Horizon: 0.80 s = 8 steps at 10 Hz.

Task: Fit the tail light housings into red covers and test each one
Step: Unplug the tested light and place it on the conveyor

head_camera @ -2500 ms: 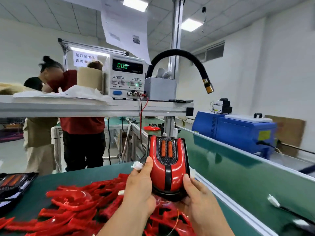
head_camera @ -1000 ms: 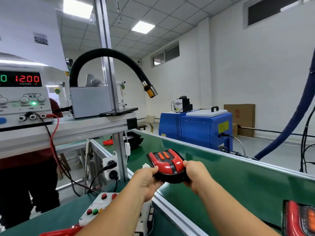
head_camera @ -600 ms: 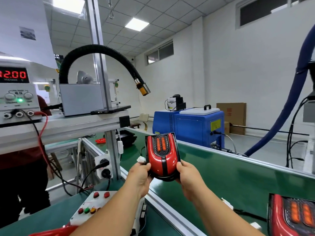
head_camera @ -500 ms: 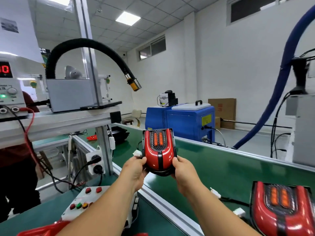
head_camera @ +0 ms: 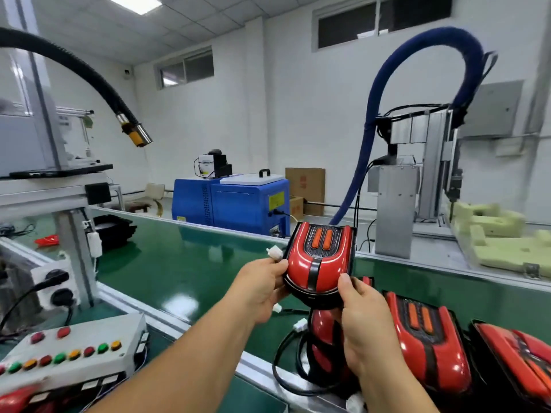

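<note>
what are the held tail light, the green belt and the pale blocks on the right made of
Tail light: looks like glossy moulded plastic, red cover over black housing; sharp highlights on the red.
Belt: smooth green, probably PVC or rubber; its soft sheen mirrors the blue machine.
Blocks: pale yellow, matte, rough-edged, likely foam.

- Above the green belt [head_camera: 185,263], the left hand [head_camera: 262,289] and right hand [head_camera: 362,326] grip a red tail light [head_camera: 320,263] by its lower sides.
- A white connector [head_camera: 274,252] sticks out at the left hand, also above the belt.
- Three other lights [head_camera: 426,344] lie on the belt.
- A blue machine [head_camera: 235,205] stands beyond the belt's far edge.
- A button box [head_camera: 68,362] sits on the belt's near side.
</note>
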Available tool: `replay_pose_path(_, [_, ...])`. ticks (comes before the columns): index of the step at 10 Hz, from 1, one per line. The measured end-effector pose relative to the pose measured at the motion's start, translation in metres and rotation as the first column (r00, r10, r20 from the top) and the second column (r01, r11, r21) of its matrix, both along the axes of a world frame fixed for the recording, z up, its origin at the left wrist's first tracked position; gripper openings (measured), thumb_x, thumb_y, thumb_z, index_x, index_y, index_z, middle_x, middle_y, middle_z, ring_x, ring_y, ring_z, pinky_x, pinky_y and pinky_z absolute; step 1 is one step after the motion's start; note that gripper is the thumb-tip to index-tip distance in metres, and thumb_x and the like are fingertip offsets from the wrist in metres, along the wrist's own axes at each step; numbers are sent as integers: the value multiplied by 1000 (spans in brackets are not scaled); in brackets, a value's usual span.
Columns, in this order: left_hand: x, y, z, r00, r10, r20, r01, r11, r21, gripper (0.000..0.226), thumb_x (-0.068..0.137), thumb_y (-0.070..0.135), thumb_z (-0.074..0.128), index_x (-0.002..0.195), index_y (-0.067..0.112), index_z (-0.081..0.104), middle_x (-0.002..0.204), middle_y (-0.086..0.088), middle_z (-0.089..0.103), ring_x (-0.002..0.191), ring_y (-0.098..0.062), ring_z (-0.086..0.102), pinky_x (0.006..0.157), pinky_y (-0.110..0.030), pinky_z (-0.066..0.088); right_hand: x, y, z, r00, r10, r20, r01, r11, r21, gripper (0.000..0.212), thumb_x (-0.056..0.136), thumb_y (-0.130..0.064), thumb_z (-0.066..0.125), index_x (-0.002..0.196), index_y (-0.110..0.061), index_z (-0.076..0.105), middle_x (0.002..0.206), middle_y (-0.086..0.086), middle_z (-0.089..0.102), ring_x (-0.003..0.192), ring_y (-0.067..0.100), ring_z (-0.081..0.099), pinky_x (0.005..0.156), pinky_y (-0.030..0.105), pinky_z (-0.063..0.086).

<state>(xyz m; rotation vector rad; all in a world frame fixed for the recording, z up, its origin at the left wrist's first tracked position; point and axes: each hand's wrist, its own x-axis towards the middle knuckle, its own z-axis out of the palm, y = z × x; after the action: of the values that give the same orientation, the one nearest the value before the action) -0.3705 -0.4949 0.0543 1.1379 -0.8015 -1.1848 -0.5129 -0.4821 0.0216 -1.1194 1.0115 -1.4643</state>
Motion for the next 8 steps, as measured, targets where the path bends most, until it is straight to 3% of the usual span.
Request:
replay_pose_path(1, [-37, 0, -2, 997, -74, -18, 74, 997, 16, 17, 99, 2, 50, 91, 6, 64, 54, 4, 66, 40, -2, 57, 41, -16, 47, -41, 12, 1, 995, -82, -52, 82, 997, -3, 28, 102, -24, 48, 93, -13, 72, 88, 0, 77, 90, 20, 71, 83, 39, 55])
replay_pose_path(2, [-70, 0, -10, 993, -119, -16, 120, 992, 29, 15, 97, 1, 52, 94, 5, 66, 57, 2, 68, 42, -4, 59, 41, -17, 47, -73, 22, -2, 982, -148, -120, 152, 988, 20, 28, 102, -25, 48, 88, -16, 71, 82, -6, 76, 79, 10, 72, 67, 24, 54])
replay_pose_path(3, [-94, 1, -19, 988, -152, 10, 151, 987, 49, 15, 96, 1, 54, 97, 6, 68, 64, 0, 70, 48, -6, 61, 46, -19, 49, -98, 24, -7, 921, -233, -313, 254, 967, 28, 33, 100, -29, 50, 77, -14, 68, 84, 0, 73, 84, 19, 68, 79, 39, 55])
replay_pose_path(4, [-109, -2, -29, 982, -150, 113, 143, 988, 61, 15, 94, 4, 58, 99, 10, 71, 85, -7, 74, 71, -15, 65, 69, -30, 55, -116, 28, -7, 786, -277, -552, 337, 942, 7, 40, 100, -32, 44, 72, -10, 62, 80, 5, 66, 79, 21, 59, 77, 39, 49])
replay_pose_path(5, [-119, 1, -33, 965, -125, 229, 112, 991, 67, 13, 89, 9, 61, 89, 13, 73, 100, -17, 73, 89, -27, 64, 93, -46, 51, -124, 33, -6, 643, -244, -726, 355, 935, 1, 41, 102, -31, 34, 78, -11, 59, 88, 10, 64, 81, 23, 56, 77, 38, 45])
replay_pose_path(6, [-124, 2, -36, 951, -129, 281, 106, 990, 98, 13, 88, 10, 61, 84, 13, 73, 103, -19, 72, 103, -35, 66, 99, -54, 49, -124, 36, -8, 531, -236, -814, 395, 919, -8, 41, 101, -27, 28, 129, -7, 51, 113, 19, 63, 101, 32, 59, 93, 41, 46])
replay_pose_path(7, [-128, 4, -32, 927, -139, 347, 111, 989, 100, 14, 90, 14, 60, 84, 15, 73, 99, -12, 74, 102, -30, 67, 98, -49, 51, -126, 34, -8, 464, -189, -865, 383, 924, 3, 48, 101, -21, 27, 147, -9, 31, 121, 17, 61, 107, 34, 58, 94, 39, 44])
replay_pose_path(8, [-130, 4, -28, 895, -121, 430, 62, 987, 149, 19, 90, 22, 58, 75, 17, 69, 84, -4, 68, 83, -26, 63, 86, -39, 53, -131, 29, -18, 426, -190, -884, 408, 913, 0, 47, 100, -25, 25, 145, -14, 35, 120, 15, 63, 109, 36, 60, 93, 42, 48])
